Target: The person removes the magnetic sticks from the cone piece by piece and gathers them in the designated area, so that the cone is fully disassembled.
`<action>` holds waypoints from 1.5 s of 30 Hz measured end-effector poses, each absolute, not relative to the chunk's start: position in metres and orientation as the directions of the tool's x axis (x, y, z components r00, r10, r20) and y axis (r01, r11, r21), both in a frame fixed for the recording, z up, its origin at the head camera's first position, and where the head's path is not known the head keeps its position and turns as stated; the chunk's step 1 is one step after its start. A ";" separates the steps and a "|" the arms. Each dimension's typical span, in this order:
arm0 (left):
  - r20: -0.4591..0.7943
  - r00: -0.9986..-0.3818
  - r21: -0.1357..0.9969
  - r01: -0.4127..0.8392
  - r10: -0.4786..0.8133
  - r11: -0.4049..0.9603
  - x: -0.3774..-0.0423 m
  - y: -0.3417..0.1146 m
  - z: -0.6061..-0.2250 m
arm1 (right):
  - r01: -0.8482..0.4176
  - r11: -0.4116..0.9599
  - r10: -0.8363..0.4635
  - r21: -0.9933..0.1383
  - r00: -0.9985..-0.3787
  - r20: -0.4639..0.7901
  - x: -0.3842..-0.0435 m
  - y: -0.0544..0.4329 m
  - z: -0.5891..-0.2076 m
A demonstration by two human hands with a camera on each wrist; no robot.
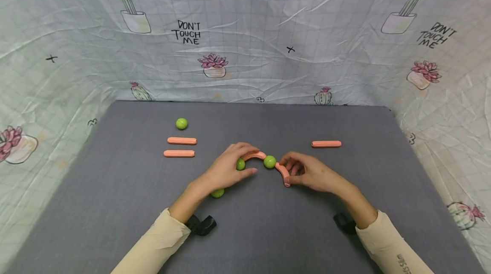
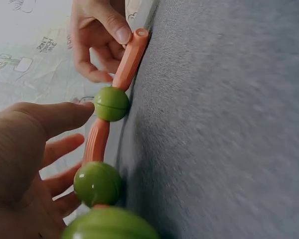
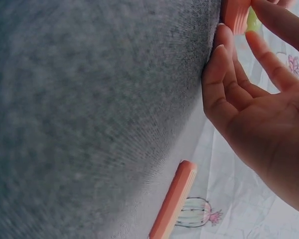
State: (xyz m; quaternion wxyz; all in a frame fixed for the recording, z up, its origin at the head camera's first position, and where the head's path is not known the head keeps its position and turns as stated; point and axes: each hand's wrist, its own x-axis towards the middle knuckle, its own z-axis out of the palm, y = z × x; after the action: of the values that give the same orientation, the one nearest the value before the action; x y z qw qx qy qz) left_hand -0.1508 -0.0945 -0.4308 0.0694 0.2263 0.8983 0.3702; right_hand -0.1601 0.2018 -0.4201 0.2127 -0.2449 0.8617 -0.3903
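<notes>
Green balls and curved orange grooved sticks form an arched chain on the table. My right hand (image 1: 312, 173) pinches the end stick (image 1: 284, 173) between thumb and fingers, its upper end against a green ball (image 1: 270, 162). Left of that ball, another curved stick (image 1: 259, 155) leads to a second ball (image 1: 240, 165). My left hand (image 1: 228, 168) spreads around this part, thumb and fingers apart; in the left wrist view its thumb tip reaches the ball (image 2: 112, 104) beside the right hand's stick. A further ball (image 1: 217, 193) shows below my left wrist; the link there is hidden.
Two straight orange sticks, one above (image 1: 182, 140) the other (image 1: 179, 153), lie at left, with a loose green ball (image 1: 182, 123) behind them. Another straight stick (image 1: 326, 144) lies at right. Patterned cloth (image 1: 253, 31) hangs around the grey table (image 1: 268, 240).
</notes>
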 end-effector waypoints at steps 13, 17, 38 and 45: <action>0.070 -0.818 0.672 0.462 0.572 0.579 -0.168 -0.077 -0.431 | -0.250 0.527 -0.622 -0.813 -0.765 -0.168 -0.163 0.203 -0.423; 0.090 -0.808 0.672 0.480 0.582 0.563 -0.172 -0.072 -0.431 | -0.251 0.531 -0.617 -0.809 -0.770 -0.166 -0.164 0.202 -0.422; 0.094 -0.869 0.650 0.424 0.486 0.631 -0.171 -0.062 -0.443 | -0.272 0.598 -0.596 -0.754 -0.780 -0.191 -0.169 0.193 -0.425; 0.081 -0.858 0.640 0.435 0.507 0.634 -0.172 -0.065 -0.442 | -0.241 0.563 -0.619 -0.791 -0.757 -0.210 -0.169 0.195 -0.427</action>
State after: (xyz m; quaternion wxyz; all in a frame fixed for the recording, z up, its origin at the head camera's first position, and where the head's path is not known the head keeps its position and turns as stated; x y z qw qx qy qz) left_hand -0.1715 -0.0648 -0.4423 0.0534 0.2609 0.9023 0.3390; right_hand -0.1694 0.1950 -0.4267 0.2400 -0.2527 0.8508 -0.3933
